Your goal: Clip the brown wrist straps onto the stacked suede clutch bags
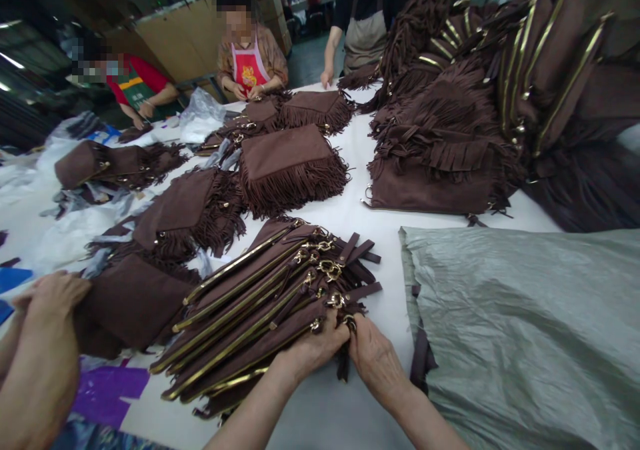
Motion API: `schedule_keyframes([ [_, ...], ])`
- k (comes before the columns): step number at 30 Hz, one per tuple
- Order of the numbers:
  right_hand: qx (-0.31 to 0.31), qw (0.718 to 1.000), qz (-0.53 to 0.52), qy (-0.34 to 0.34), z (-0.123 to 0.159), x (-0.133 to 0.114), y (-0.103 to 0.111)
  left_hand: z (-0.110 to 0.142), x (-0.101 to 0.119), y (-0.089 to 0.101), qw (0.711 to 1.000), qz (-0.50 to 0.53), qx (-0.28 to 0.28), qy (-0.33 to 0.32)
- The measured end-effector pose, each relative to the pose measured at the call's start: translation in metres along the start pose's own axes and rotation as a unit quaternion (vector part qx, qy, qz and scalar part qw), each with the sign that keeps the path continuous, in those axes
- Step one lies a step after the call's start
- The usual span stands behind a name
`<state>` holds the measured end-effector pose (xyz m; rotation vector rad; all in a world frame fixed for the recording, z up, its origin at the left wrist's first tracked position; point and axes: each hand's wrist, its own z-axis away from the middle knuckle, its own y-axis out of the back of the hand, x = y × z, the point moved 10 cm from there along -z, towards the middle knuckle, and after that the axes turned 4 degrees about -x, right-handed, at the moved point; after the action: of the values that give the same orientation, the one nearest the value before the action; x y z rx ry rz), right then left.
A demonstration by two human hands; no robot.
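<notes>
A row of brown pouches (pixel 240 303) with gold zippers lies fanned in front of me, their gold clasps and short straps toward the right. At the near right end of this row, my left hand (pixel 317 343) is closed on the corner of a pouch. Close against it, my right hand (pixel 375 357) pinches a gold clasp (pixel 350 322) at that same end. The fingertips of both hands almost meet there, and some are partly hidden. A short brown strap (pixel 343 360) hangs just below the fingers.
A co-worker's arms (pixel 47 323) reach in from the left beside a brown pouch (pixel 137 300). Fringed bags (pixel 290 170) lie across the white table (pixel 363 153), with a tall pile (pixel 450 117) at back right. Grey-green sheeting (pixel 525 323) covers the right side. Several people work opposite.
</notes>
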<state>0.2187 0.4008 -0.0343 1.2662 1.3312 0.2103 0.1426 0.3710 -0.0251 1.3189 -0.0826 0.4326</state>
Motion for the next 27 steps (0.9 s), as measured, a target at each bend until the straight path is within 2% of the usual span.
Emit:
schedule_keyframes([
  [3,-0.069,0.991,-0.099,-0.063,-0.004,0.009,0.009,0.003,0.004,0.002,0.999,0.010,-0.016,-0.033],
  [6,-0.173,0.936,-0.266,-0.155,-0.016,0.021,0.012,0.015,0.018,0.012,0.996,-0.070,0.009,-0.051],
  [9,-0.211,0.900,-0.345,-0.166,-0.039,0.018,0.021,0.041,0.031,0.017,0.991,-0.105,0.073,-0.030],
  [12,-0.211,0.901,-0.350,-0.146,-0.063,0.010,0.027,0.072,0.051,0.003,0.986,-0.100,0.105,-0.084],
  [14,-0.214,0.910,-0.332,-0.126,-0.076,0.004,0.029,0.082,0.057,-0.006,0.983,-0.095,0.110,-0.116],
  [16,-0.226,0.914,-0.318,-0.107,-0.086,-0.002,0.028,0.076,0.054,-0.010,0.982,-0.098,0.112,-0.112],
  [18,-0.247,0.914,-0.307,-0.094,-0.093,-0.002,0.026,0.059,0.051,-0.010,0.984,-0.099,0.108,-0.103],
  [21,-0.266,0.922,-0.268,-0.079,-0.100,0.011,0.023,0.024,0.042,-0.013,0.993,-0.089,0.072,-0.035],
  [24,-0.215,0.953,-0.195,-0.087,-0.102,0.036,0.030,0.002,0.027,-0.020,0.993,-0.065,0.011,0.096],
  [27,-0.142,0.976,-0.116,-0.122,-0.084,0.062,0.042,-0.006,0.022,-0.028,0.985,-0.021,-0.049,0.163],
])
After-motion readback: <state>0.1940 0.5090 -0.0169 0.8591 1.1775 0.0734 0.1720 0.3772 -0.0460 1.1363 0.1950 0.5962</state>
